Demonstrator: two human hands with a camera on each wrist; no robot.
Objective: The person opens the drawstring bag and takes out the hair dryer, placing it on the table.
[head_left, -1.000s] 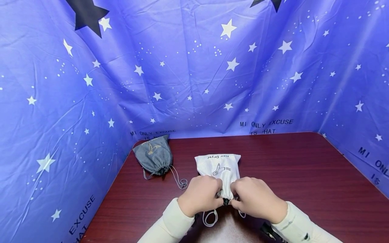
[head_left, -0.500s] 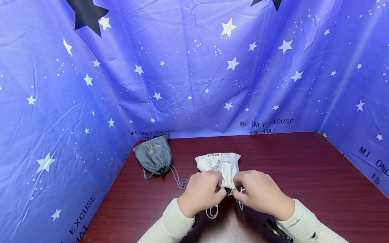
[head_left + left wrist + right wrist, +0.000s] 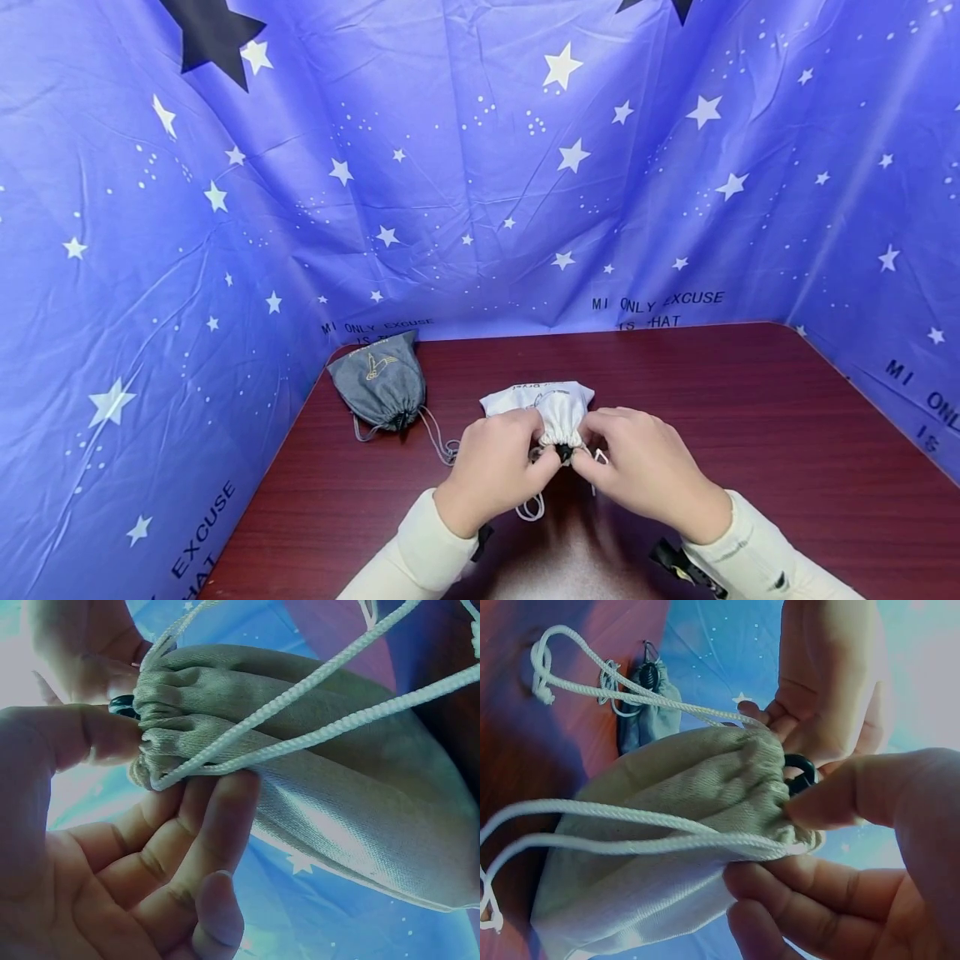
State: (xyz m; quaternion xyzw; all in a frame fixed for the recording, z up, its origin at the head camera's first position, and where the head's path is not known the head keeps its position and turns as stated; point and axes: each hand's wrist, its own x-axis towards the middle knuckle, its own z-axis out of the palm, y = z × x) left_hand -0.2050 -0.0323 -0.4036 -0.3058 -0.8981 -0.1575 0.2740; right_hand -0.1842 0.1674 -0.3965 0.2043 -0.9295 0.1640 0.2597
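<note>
A white drawstring bag (image 3: 561,412) with hair dryer print stands at the middle of the table, its gathered mouth toward me. My left hand (image 3: 495,462) pinches the left side of that mouth, thumb on top and fingers beneath. On the other side, my right hand (image 3: 651,467) pinches the mouth the same way. A small black loop (image 3: 801,771) pokes out of the narrow opening between the thumbs; the rest of what is inside is hidden. White cords (image 3: 315,735) hang from both sides of the mouth, knotted at their ends.
A grey drawstring bag (image 3: 382,387) with a gold hair dryer print lies at the table's back left, its grey cord (image 3: 446,450) trailing right. The dark red table (image 3: 735,400) is bounded by blue star-patterned cloth (image 3: 480,167) at the back and sides.
The bag's mouth has risen and shifted away from me, tilting up, with both hands still pinching it. The printed front now shows less. The grey bag has stayed put.
</note>
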